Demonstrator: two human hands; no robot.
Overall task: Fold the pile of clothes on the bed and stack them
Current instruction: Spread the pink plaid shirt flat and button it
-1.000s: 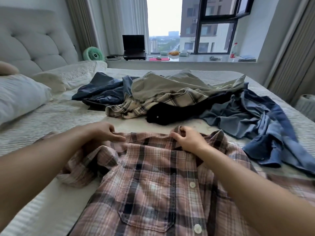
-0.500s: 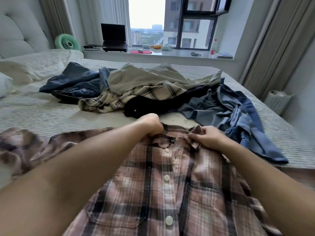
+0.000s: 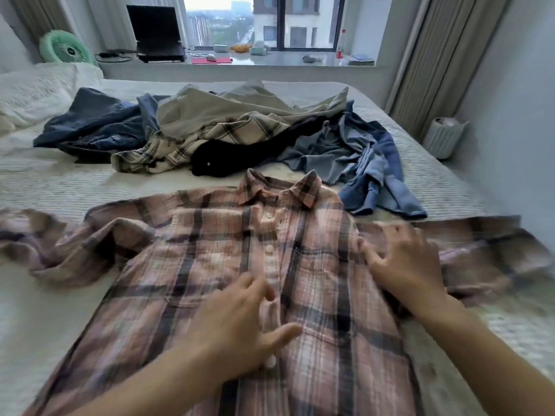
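Head view: a pink plaid shirt (image 3: 270, 265) is laid front-up and buttoned on the bed (image 3: 45, 295), collar toward the far side, both sleeves spread outward to left and right. The left hand (image 3: 240, 322) is placed flat on the button placket, fingers spread and relaxed, nothing gripped. The right hand (image 3: 405, 265) is set on the shirt's right chest near the armhole; its fingers appear loosely spread over the cloth, though motion blur prevents certainty that nothing is pinched. The step in hand is judged to be smoothing before the first fold. It would be done well by strokes pressed outward from the placket toward the side seams, so that wrinkles are driven off the body, and the bunched left sleeve should be straightened before it is folded in. The unfolded pile (image 3: 225, 130) lies on the far side: dark denim at left, a beige garment and cream plaid in the middle, a black item, blue denim at right. The blue denim lies just beside the collar and right shoulder, so room there is tight. Bare bedspread is seen at near left and at far left; the bed's right edge lies close beyond the right sleeve. No folded stack is seen.
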